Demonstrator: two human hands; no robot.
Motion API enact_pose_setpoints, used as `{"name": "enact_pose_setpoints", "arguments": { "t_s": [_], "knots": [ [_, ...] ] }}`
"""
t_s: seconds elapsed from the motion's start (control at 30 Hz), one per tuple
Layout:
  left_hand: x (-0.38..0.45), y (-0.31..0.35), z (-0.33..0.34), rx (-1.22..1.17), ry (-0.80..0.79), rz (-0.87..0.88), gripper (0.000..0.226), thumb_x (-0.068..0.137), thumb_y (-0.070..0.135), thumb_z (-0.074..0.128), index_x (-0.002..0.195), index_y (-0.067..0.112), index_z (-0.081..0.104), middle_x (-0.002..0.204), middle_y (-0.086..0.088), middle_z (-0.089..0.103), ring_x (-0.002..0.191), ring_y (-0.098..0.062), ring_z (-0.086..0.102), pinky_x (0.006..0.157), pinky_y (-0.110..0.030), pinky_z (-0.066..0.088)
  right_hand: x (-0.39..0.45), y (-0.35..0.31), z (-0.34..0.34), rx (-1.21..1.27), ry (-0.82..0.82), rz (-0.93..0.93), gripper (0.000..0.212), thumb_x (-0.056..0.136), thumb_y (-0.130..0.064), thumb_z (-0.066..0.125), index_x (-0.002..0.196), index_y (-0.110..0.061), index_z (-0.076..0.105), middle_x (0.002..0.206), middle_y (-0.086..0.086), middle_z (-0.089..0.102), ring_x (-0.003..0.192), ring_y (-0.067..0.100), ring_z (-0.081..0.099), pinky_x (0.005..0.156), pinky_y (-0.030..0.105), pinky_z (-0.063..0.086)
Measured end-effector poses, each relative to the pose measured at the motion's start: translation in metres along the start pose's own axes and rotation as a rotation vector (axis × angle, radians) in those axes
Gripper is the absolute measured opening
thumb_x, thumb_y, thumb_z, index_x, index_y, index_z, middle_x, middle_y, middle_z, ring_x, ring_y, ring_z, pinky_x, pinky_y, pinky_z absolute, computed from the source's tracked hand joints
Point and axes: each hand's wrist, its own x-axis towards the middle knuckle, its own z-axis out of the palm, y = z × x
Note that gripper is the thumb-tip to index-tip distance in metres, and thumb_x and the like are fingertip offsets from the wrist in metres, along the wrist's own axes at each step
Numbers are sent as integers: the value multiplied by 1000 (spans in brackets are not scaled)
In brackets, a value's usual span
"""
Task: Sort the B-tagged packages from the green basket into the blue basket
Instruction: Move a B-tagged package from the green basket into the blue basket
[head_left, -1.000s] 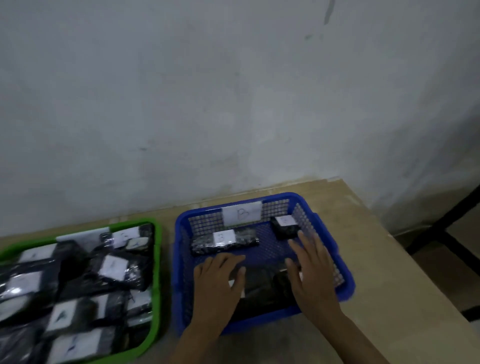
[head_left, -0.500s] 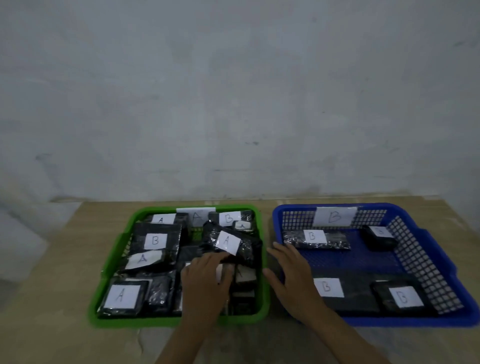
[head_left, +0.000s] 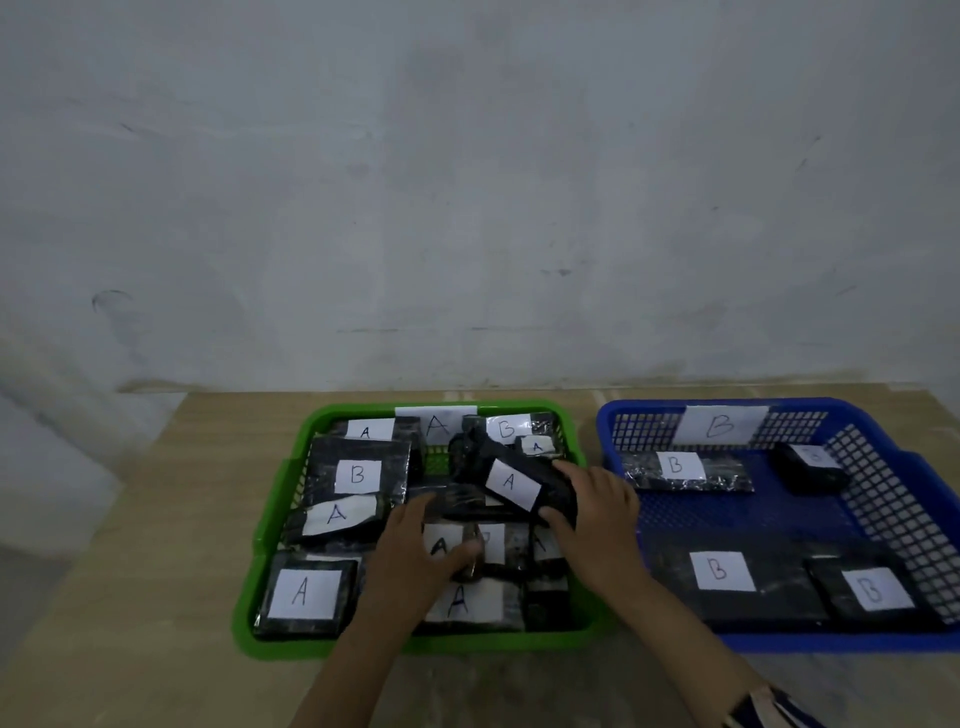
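The green basket (head_left: 270, 519) at centre holds several black packages with white A or B tags. One B-tagged package (head_left: 357, 474) lies at its left and another (head_left: 506, 427) at its back right. My right hand (head_left: 597, 514) grips the right end of a black A-tagged package (head_left: 511, 480) lying on top of the pile. My left hand (head_left: 415, 556) rests with spread fingers on the packages in the front middle of the green basket. The blue basket (head_left: 883, 483) to the right holds several B-tagged packages, such as the one at its front (head_left: 719, 569).
Both baskets stand side by side on a wooden table (head_left: 156, 519) against a grey wall (head_left: 467, 208). White signs, A (head_left: 436, 425) on the green basket and B (head_left: 719, 425) on the blue one, mark their back walls. Bare table lies left of the green basket.
Both hands have left the blue basket and moved left into the green one. My right hand has crossed from the blue basket's edge onto the A-tagged package and taken hold of it.
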Motion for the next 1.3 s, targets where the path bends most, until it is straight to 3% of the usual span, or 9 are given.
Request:
{"name": "enact_pose_setpoints", "arguments": {
  "t_s": [0.17, 0.23, 0.33, 0.47, 0.73, 0.83, 1.0, 1.13, 1.3],
  "knots": [
    [-3, 2, -13, -34, -167, -43, 82, 68, 26, 78, 136, 20, 32, 138, -7, 42, 123, -23, 43, 92, -27, 38, -3, -4, -7, 244, 51, 54, 33, 86, -17, 57, 118, -15, 49, 106, -1, 40, 104, 24, 44, 90, 33, 41],
    [-5, 2, -15, -6, -190, -37, 75, 69, 26, 77, 132, 20, 37, 133, -7, 45, 113, -20, 46, 88, -26, 38, -5, -6, -9, 293, 66, 49, 33, 86, -14, 57, 118, -12, 48, 106, 0, 40, 95, 16, 45, 75, 13, 38],
    [-7, 1, -16, -71, -120, 32, 46, 79, 24, 69, 119, 19, 48, 115, -2, 53, 98, -11, 45, 81, -20, 37, -9, -8, -11, 339, 52, 63, 33, 87, -14, 56, 119, -12, 47, 107, 1, 40, 92, 10, 43, 67, 5, 35],
    [-7, 5, -22, -177, 134, 72, 6, 89, 23, 54, 90, 23, 48, 83, 5, 53, 68, -7, 52, 54, -14, 39, -13, -9, -15, 402, 76, 101, 35, 88, -17, 54, 122, -11, 45, 109, 1, 40, 96, 11, 41, 80, 20, 35],
    [-7, 10, -35, -325, 386, 100, 9, 89, 20, 54, 93, 17, 46, 69, 6, 50, 62, -7, 49, 47, -11, 43, -19, -4, -17, 439, 22, 116, 38, 89, -16, 52, 126, -13, 43, 117, 3, 48, 103, 15, 47, 84, 29, 40],
    [-8, 7, -33, -315, 284, 82, 13, 88, 19, 56, 92, 16, 45, 75, 6, 51, 64, -8, 52, 46, -6, 44, -22, -4, -16, 443, 0, 104, 40, 90, -14, 50, 129, -15, 41, 120, 1, 47, 106, 14, 46, 86, 29, 40],
    [-10, -12, -20, -117, -159, 141, 7, 89, 29, 52, 83, 28, 48, 80, 3, 56, 66, -9, 53, 54, -10, 41, -21, -5, -16, 458, 32, 124, 38, 91, -14, 49, 128, -16, 41, 126, 7, 48, 105, 13, 45, 87, 29, 39],
    [-14, -14, -13, -83, -199, 181, 13, 91, 30, 49, 84, 20, 54, 69, 7, 53, 52, 2, 49, 49, -6, 38, -22, -8, -13, 438, -2, 120, 37, 92, -16, 48, 128, -18, 41, 124, 6, 49, 102, 13, 47, 84, 29, 42],
    [-10, -13, -14, 57, -258, 263, 17, 91, 28, 51, 74, 25, 54, 72, 12, 46, 63, 1, 44, 55, -8, 37, -15, -13, -12, 452, 7, 119, 35, 92, -16, 46, 127, -18, 43, 121, 8, 50, 98, 15, 51, 80, 28, 44]
  ]
}}
